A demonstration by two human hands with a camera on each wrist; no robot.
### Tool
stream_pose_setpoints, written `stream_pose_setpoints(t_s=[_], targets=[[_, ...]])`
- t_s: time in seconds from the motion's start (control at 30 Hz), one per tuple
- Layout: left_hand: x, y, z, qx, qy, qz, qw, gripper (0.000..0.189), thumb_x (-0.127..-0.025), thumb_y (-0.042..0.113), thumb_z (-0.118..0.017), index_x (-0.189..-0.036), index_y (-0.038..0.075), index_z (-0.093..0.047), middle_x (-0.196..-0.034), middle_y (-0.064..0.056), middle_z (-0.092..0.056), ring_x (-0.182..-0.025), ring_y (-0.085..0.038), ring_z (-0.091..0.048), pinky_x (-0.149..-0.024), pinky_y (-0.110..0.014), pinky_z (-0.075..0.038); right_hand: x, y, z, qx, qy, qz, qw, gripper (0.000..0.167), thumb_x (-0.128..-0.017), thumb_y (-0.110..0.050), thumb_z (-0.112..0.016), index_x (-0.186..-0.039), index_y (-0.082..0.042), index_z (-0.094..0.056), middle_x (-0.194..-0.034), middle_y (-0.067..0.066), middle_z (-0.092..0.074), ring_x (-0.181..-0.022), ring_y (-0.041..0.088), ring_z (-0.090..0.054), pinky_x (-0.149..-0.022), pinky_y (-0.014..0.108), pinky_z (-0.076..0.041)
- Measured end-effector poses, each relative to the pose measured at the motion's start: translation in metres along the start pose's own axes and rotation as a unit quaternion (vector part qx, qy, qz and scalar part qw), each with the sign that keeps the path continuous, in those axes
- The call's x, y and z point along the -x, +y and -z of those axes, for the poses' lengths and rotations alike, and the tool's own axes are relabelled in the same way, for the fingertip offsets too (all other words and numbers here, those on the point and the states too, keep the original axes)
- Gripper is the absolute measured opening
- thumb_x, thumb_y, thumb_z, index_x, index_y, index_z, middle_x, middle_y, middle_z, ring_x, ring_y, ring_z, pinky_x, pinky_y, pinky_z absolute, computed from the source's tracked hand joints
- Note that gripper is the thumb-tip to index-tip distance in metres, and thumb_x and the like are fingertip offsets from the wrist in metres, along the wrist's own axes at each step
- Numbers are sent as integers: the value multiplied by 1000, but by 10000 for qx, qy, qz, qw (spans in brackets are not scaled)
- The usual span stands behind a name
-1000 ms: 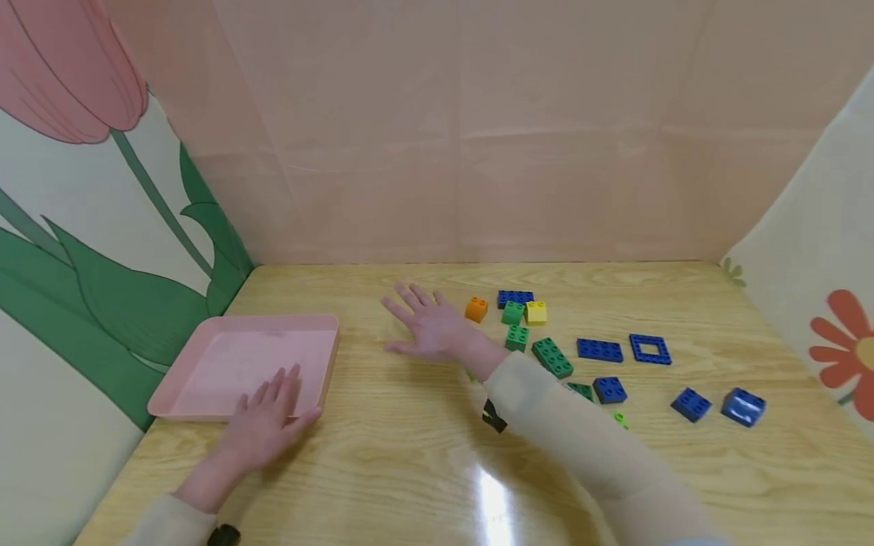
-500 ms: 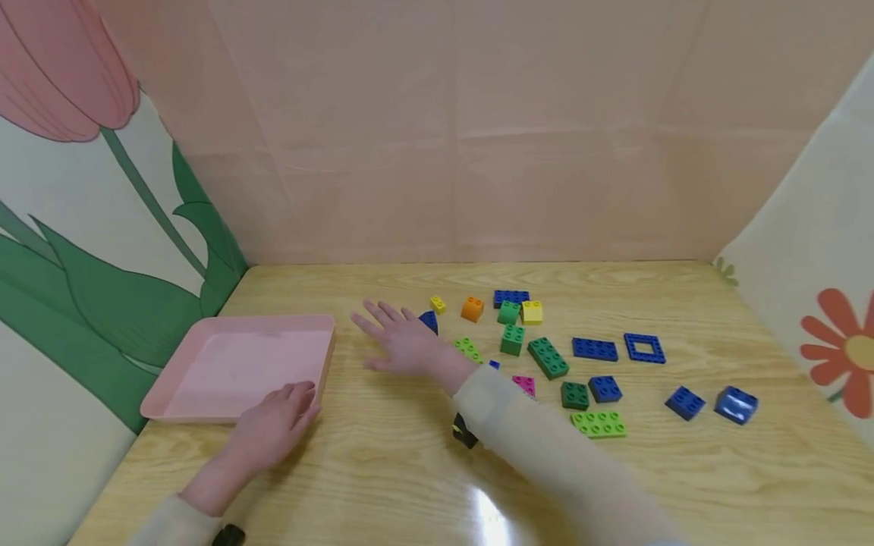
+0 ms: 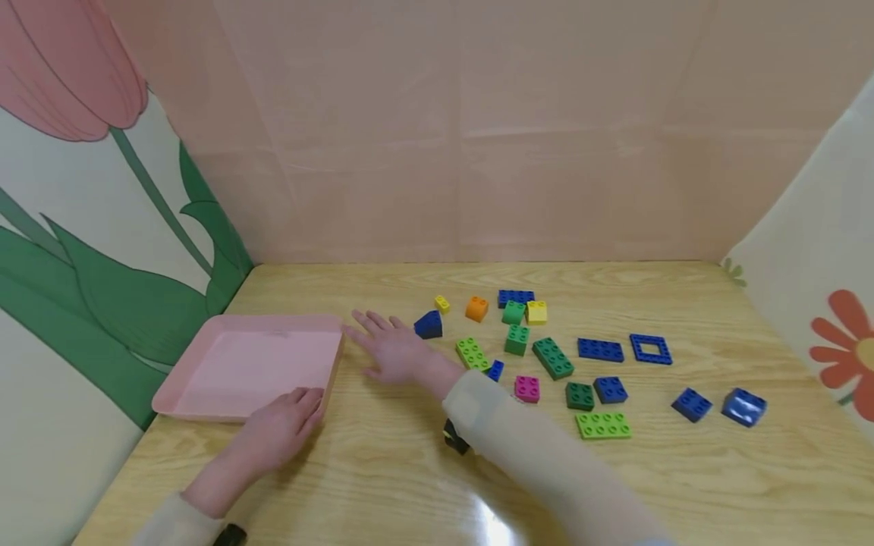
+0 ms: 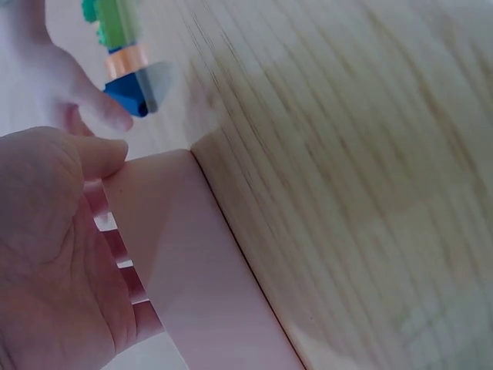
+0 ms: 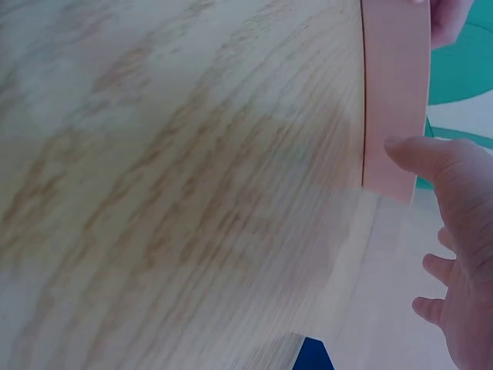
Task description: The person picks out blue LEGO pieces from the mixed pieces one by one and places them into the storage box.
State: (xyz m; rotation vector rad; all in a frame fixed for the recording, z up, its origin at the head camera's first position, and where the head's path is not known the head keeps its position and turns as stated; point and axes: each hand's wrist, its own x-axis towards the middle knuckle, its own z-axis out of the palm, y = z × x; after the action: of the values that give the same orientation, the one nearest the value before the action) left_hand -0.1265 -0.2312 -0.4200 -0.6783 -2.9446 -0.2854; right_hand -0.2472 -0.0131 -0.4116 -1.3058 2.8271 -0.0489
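The shallow pink tray (image 3: 253, 356) lies on the left of the table. My left hand (image 3: 283, 428) grips its right rim near the front corner. In the left wrist view, this hand's thumb and fingers lie on opposite sides of the tray's wall (image 4: 200, 262). My right hand (image 3: 396, 353) reaches across with fingers spread and holds nothing. Its fingertips come close to the tray's far right corner, and in the right wrist view its thumb overlaps the tray's wall (image 5: 397, 100). Just right of that hand sits a dark blue sloped brick (image 3: 429, 324).
Several toy bricks are scattered over the middle and right, including an orange brick (image 3: 476, 308), a pink brick (image 3: 526, 388), a lime brick (image 3: 603, 426) and a blue square frame (image 3: 638, 355). A pink backdrop (image 3: 451, 152) rises behind the wooden table (image 3: 369, 485).
My right hand has moved left toward the tray, uncovering the blue sloped brick and small yellow brick. My left fingers, straight over the tray before, have curled over its right rim.
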Motion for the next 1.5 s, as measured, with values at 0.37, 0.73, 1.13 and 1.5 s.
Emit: stream_pose_setpoints(t_s=[0.37, 0.73, 1.13, 1.5], targets=[[1, 8, 0, -52, 126, -646, 9978, 27, -96, 16, -59, -119, 4, -61, -111, -11, -63, -97, -28, -64, -80, -45, -52, -1, -4, 0, 30, -159, 228, 9996, 81, -93, -42, -60, -156, -23, -13, -162, 7, -4, -146, 29, -9, -112, 51, -20], [3, 8, 0, -64, 26, -1126, 9936, 32, -93, 15, -61, -123, 3, -60, -114, -12, -62, -101, -29, -62, -82, -46, -51, -3, -15, -2, 325, -197, 627, 9973, 76, -92, -40, -59, -155, -21, -21, -160, 11, -13, -146, 28, -10, -113, 48, -19], [5, 10, 1, -57, -112, -1066, 9942, 34, -94, 17, -60, -125, 2, -59, -116, -13, -61, -103, -30, -61, -84, -46, -50, -3, -18, -6, 451, -455, 872, 9941, 63, -94, -36, -57, -150, -16, -36, -148, 6, -42, -140, 25, -30, -115, 36, -14], [2, 12, 4, 61, -2, -1009, 9949, 27, -93, 16, -61, -118, 6, -62, -108, -7, -63, -90, -25, -64, -74, -43, -52, -1, -14, -8, 527, -211, 889, 9944, 28, -95, -33, -57, -117, -16, -62, -117, 0, -62, -113, 16, -53, -107, 32, -32]])
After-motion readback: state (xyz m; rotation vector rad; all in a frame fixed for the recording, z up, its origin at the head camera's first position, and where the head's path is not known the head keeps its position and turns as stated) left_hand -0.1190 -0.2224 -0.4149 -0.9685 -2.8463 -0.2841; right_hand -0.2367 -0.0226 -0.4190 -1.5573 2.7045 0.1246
